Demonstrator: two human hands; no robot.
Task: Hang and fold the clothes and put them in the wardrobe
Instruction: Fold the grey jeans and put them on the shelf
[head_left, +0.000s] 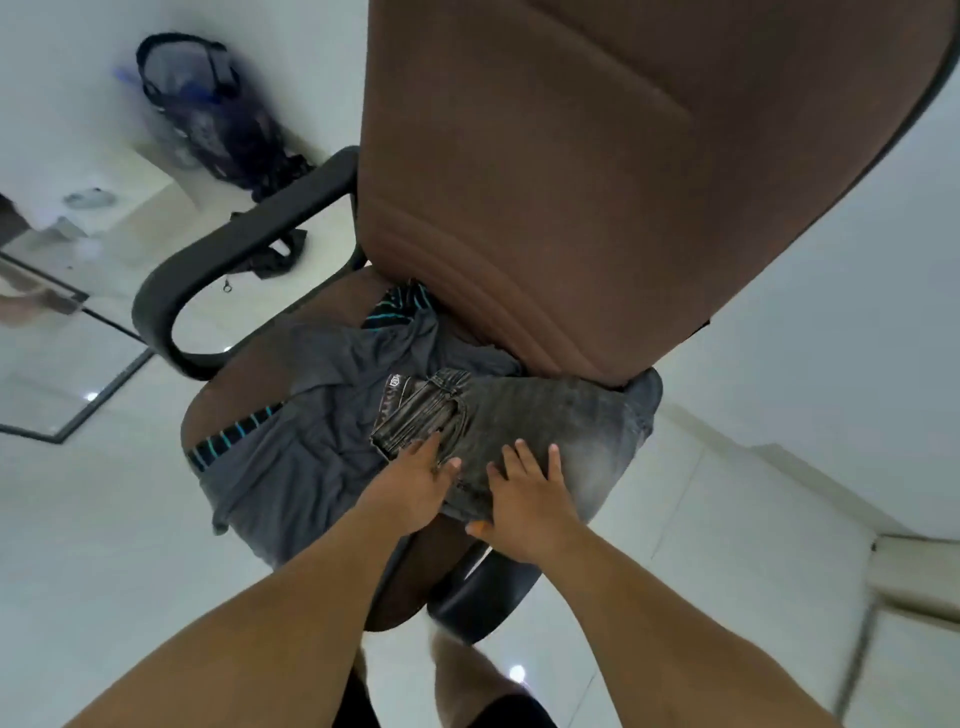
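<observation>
A pair of faded grey jeans (550, 421) lies folded on the seat of a brown office chair (571, 182), on its right side. My left hand (415, 488) lies flat on the jeans near the waistband, fingers straight. My right hand (524, 499) presses flat on the jeans just beside it, fingers spread. Under and left of the jeans lies a crumpled grey shirt (311, 441). A dark garment with teal stripes (228, 441) shows at the seat's left edge and again near the backrest.
The chair's black armrest (218, 275) loops up on the left; the other armrest (478, 597) is near my right forearm. A dark mesh bag (208, 109) stands on the white tiled floor at the back left, with dark cloth (275, 254) lying near it.
</observation>
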